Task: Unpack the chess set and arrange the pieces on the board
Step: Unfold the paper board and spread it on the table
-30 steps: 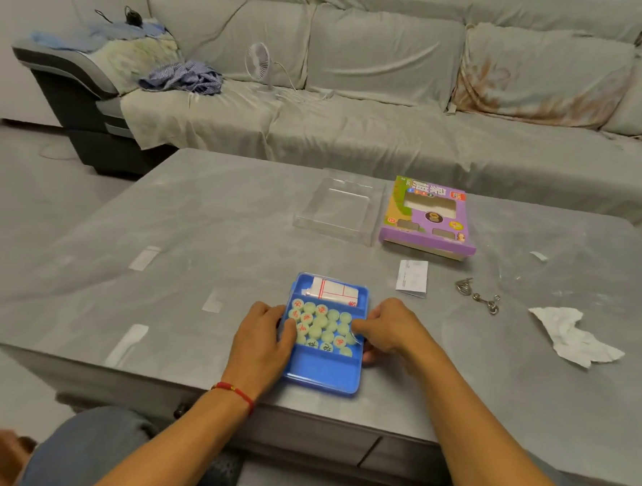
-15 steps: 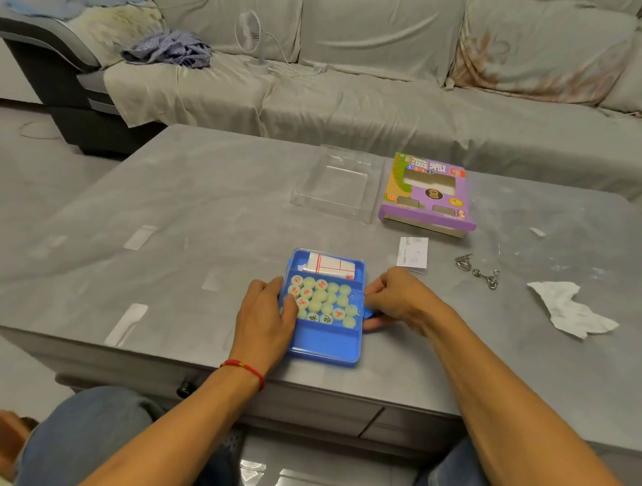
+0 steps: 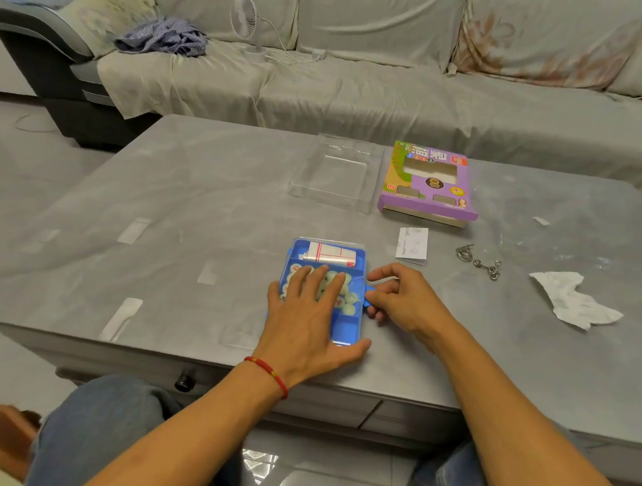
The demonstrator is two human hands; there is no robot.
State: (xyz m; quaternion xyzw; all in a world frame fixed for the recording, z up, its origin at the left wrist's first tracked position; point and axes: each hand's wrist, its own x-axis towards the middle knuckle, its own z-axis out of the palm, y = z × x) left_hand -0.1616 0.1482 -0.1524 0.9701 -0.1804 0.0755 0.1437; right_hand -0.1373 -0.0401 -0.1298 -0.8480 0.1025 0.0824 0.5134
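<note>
Chess set tray [image 3: 348,329], blue moulded plastic w/ compartments, sits near the front edge of the grey worktop [image 3: 164,203], right in front of the person. Left hand [image 3: 307,317] lies flat across the tray, fingers straight and spread over the pieces [image 3: 347,307], thumb by the tray's near corner; prob. pinning the tray so it won't skid on the smooth, glossy top. Right hand [image 3: 402,300] is just beside the tray's right wall, fingers curled, pinching a small blue tab there. Looks like it's working a clear cover or catch loose, but I can't tell which.

Pieces are pale green round discs w/ red or dark marks, packed tight in the tray's middle bay. Folded board [image 3: 330,254], white w/ red lines, prob. paper or thin plastic, lies in the tray's far bay.

Beyond the tray: clear rigid plastic cover [image 3: 331,176] and purple cardboard box [image 3: 428,181] w/ cut-out window, side by side. Right of the tray: small white leaflet [image 3: 411,244], metal ring puzzle [image 3: 480,260], crumpled tissue [image 3: 571,299] furthest out.

Nothing set out yet; unpacking stage.
</note>
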